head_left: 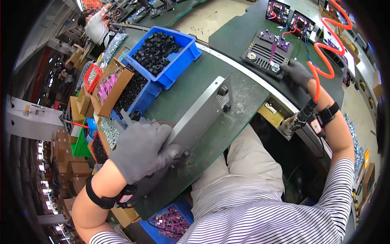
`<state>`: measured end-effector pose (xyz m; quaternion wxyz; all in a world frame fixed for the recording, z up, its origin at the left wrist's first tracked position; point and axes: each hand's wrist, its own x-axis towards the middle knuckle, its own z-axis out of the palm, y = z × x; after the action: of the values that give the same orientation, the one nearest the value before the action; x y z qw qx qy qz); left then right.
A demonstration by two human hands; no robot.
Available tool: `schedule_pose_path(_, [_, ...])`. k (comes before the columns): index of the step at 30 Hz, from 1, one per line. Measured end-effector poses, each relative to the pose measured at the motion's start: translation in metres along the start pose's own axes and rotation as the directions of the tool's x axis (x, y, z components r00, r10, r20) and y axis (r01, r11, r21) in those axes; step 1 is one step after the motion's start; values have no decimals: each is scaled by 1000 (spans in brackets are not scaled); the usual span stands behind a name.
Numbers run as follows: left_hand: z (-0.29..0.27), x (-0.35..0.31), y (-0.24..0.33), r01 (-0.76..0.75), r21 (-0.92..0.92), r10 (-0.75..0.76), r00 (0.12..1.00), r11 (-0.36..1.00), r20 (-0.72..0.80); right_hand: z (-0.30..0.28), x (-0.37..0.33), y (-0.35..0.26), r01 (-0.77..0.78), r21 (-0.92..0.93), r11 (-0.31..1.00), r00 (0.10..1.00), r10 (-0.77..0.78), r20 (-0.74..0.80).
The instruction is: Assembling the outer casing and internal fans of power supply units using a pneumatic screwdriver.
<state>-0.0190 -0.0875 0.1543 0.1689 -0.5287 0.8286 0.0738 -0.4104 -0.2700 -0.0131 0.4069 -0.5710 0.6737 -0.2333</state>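
My left hand (140, 149), in a grey glove, lies over the near end of a grey metal panel (203, 112) with black knobs, gripping it as it rests tilted on the green bench (191, 81). My right hand (297, 74), also gloved, reaches far right and touches the near corner of a black finned chassis (266, 55) with a purple circuit board on top. An orange coiled air hose (325, 53) runs past that wrist to a pneumatic screwdriver (294, 120) hanging beside the forearm.
A blue bin of black round parts (162, 51) stands beyond the panel. Cardboard boxes with pink parts (107, 87), black screws and silver screws crowd the left. More chassis units (288, 16) sit far right. A blue bin of purple parts (170, 223) is under the bench. Another person (95, 24) works far left.
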Motion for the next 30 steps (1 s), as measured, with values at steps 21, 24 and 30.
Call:
schedule_pose_path(21, [32, 23, -15, -99, -421, 26, 984, 902, -175, 75, -46, -170, 698, -427, 575, 689, -702, 180])
schedule_pose_path(24, [33, 23, -16, -95, -417, 26, 985, 904, -169, 69, -37, -167, 655, -446, 610, 737, -644, 202])
schedule_pose_path(30, [28, 25, -18, -71, -373, 56, 997, 925, -50, 56, -27, -146, 192, 93, 977, 808, -211, 550])
